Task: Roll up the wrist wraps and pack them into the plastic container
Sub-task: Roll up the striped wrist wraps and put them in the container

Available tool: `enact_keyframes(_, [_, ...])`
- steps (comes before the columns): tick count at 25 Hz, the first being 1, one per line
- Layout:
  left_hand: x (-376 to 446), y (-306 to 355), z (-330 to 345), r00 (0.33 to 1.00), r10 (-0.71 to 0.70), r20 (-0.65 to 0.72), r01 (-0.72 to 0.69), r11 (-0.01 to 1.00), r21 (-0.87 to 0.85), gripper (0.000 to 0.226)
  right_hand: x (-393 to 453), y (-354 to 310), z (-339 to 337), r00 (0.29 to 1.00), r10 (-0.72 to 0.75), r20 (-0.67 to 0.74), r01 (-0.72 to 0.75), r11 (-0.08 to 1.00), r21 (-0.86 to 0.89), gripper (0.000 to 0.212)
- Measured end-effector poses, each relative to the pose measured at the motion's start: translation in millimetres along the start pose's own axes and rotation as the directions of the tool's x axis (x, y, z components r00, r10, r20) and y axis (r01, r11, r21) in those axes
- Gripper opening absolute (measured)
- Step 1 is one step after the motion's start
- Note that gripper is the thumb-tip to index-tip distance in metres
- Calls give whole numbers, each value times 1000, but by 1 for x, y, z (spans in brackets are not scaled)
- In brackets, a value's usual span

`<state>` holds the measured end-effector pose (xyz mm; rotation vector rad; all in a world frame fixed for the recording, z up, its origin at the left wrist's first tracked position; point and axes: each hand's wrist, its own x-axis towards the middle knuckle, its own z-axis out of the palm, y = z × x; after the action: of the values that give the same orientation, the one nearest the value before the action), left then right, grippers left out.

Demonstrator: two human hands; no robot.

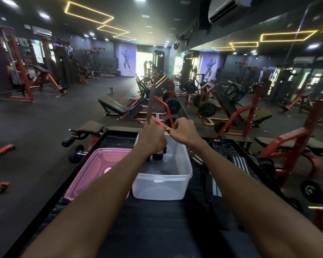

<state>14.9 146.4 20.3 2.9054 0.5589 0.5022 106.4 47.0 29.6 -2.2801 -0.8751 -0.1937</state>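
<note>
My left hand [153,136] grips a wrist wrap [151,101] above the clear plastic container [163,189]. The wrap's grey strap stands up and away from the fist, and a dark rolled part shows under the hand, over the container. A red band runs from the left fist to my right hand [183,132], which pinches its end. Another black wrist wrap with white stripes [239,162] lies on the black bench to the right of the container. The container's inside is partly hidden by my left forearm.
A pink lid [93,172] lies left of the container on the black padded bench [157,229]. A dumbbell [76,154] and a padded roller sit left of the bench's far end. Red gym machines and weight plates stand ahead and to the right, beside a wall mirror.
</note>
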Motion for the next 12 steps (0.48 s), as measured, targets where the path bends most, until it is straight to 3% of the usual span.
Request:
enact_keyframes(2, [-1, 21, 2, 999, 44, -5, -44, 999, -26, 32, -12, 13, -21, 995, 23, -96, -28, 998, -59, 21])
enact_keyframes(5, [-2, 53, 10, 992, 118, -32, -120, 991, -59, 27, -36, 38, -52, 988, 81, -129, -94, 991, -97, 24])
enact_keyframes(9, [-13, 106, 20, 974, 221, -55, -226, 967, -121, 18, -66, 94, -88, 960, 273, -57, -278, 953, -117, 18])
enact_keyframes(12, [-24, 144, 34, 963, 267, 30, -258, 952, -164, 21, -84, 142, -103, 907, 420, 23, -412, 899, -148, 41])
